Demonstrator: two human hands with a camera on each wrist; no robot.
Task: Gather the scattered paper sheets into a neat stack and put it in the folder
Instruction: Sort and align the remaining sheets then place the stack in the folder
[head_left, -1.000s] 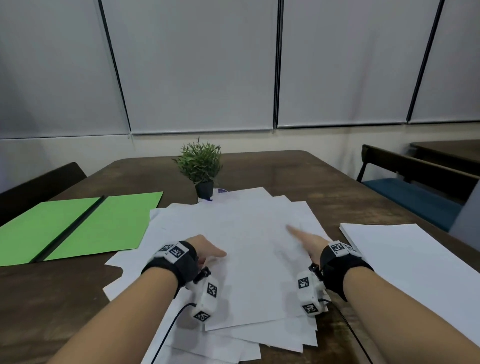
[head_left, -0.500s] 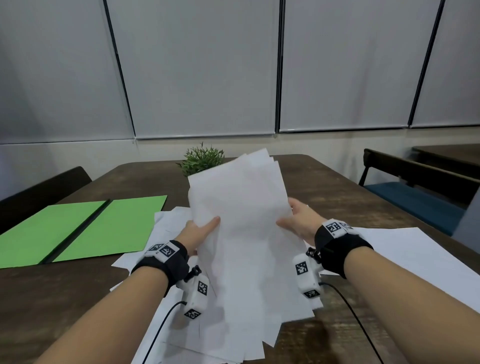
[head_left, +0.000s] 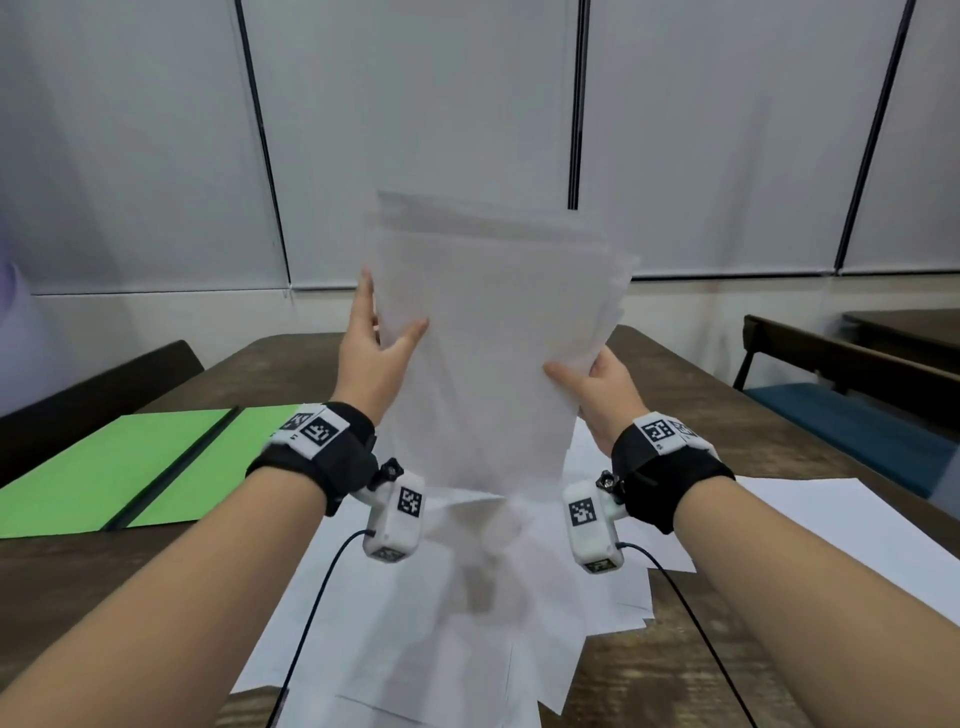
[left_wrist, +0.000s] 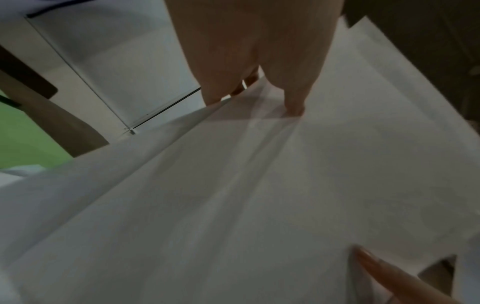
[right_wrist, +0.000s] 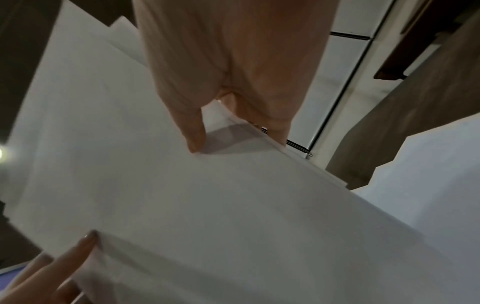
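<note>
1. The left hand (head_left: 375, 349) holds the left edge of a bunch of paper sheets (head_left: 493, 332). Its thumb is on the front and its fingers are behind, so it is clamped on the paper.
2. The right hand (head_left: 597, 395) holds the right edge of the same bunch, a bit lower down. Its thumb presses the front and its fingers are behind, so it is clamped on the paper too.
3. The bunch stands almost upright in the air, above the worktop (head_left: 701, 415). Its top edges do not line up yet; some sheets stick out at the top right.
4. A second ago both hands lay flat on the papers on the worktop. Half a second ago they had the bunch tipped up just a little. Now the bunch is much higher and straighter, in front of the window blinds (head_left: 415, 130).
5. The little plant that showed before is hidden behind the paper now.
6. More loose sheets (head_left: 467, 623) still lie spread on the worktop under the hands, in a messy pile.
7. Another white sheet (head_left: 831, 530) lies on the right side of the worktop, where it was before.
8. The green folder (head_left: 130, 467) lies open and flat on the left of the worktop, in the same place as before. There is no paper in it.
</note>
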